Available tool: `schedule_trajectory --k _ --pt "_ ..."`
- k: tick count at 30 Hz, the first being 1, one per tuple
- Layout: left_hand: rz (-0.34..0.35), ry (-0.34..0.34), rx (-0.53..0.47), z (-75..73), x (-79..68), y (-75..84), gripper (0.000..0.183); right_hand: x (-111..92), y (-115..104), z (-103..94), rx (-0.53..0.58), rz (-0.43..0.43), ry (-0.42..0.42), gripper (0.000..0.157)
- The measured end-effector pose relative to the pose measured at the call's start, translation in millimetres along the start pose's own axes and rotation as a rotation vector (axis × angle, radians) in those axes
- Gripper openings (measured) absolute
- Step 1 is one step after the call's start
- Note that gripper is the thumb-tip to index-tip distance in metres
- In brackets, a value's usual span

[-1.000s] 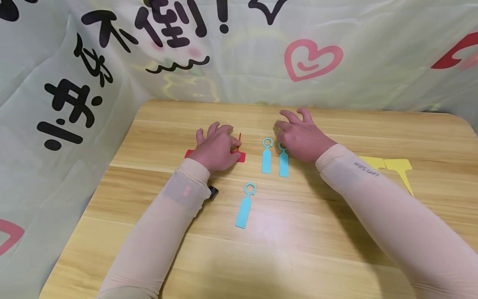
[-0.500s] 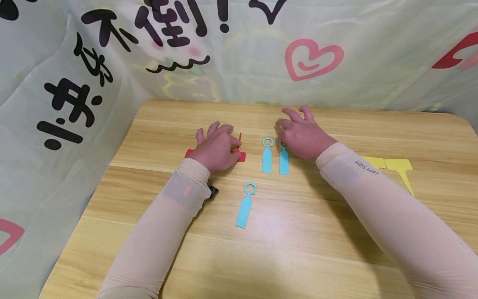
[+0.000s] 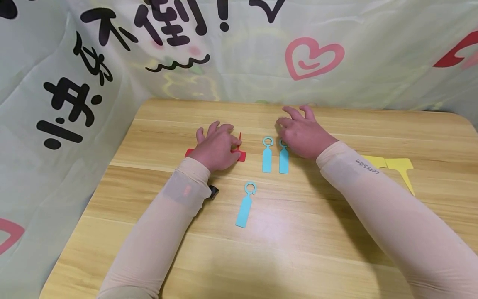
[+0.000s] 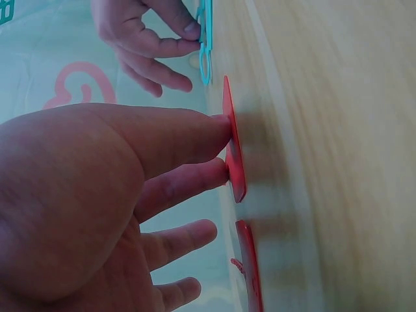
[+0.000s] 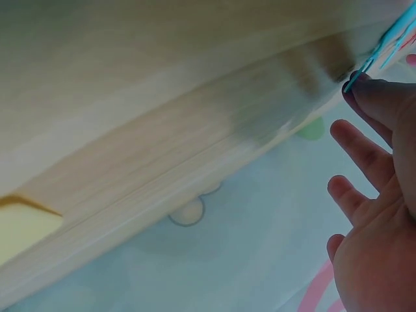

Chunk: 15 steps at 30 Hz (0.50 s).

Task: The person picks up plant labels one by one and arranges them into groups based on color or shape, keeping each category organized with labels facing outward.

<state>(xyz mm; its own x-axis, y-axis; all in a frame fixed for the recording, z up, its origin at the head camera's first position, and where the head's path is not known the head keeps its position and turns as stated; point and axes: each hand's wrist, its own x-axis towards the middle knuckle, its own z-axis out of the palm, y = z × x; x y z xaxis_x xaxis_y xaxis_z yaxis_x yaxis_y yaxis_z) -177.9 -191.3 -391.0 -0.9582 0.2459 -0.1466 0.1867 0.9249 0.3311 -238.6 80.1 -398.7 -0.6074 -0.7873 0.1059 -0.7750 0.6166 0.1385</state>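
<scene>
My left hand (image 3: 216, 149) has thumb and index finger on a red T-shaped plant tag (image 4: 235, 156), pinching it low over the table; its thin stem points away. A second red tag (image 3: 189, 152) lies to the left, partly hidden under the hand. With thumb and index fingertips my right hand (image 3: 304, 137) pinches the ring of a light blue hook tag (image 3: 284, 162), its other fingers spread. Left of that is another blue hook tag (image 3: 267, 161), parallel with a small gap between. A third blue tag (image 3: 244, 211) lies nearer me, slightly tilted.
Two yellow T-shaped tags, one of them (image 3: 398, 164) fully outside my sleeve's cover, lie at the right by my right forearm. Behind the wooden table (image 3: 317, 249) hangs a printed cloth (image 3: 246, 66), close past my right fingertips. A small black object (image 3: 213, 192) shows at my left wrist.
My right hand has shifted slightly away from me, drawing the pinched blue tag until it is nearly level with its neighbour. The left hand and red tags stay put.
</scene>
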Motion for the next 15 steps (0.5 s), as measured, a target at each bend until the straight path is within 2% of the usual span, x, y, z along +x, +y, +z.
schedule_trajectory --k 15 --pt "0.006 -0.002 0.015 0.0 0.0 -0.2 0.015 0.2 2.0 2.6 0.008 -0.004 0.021 0.009"
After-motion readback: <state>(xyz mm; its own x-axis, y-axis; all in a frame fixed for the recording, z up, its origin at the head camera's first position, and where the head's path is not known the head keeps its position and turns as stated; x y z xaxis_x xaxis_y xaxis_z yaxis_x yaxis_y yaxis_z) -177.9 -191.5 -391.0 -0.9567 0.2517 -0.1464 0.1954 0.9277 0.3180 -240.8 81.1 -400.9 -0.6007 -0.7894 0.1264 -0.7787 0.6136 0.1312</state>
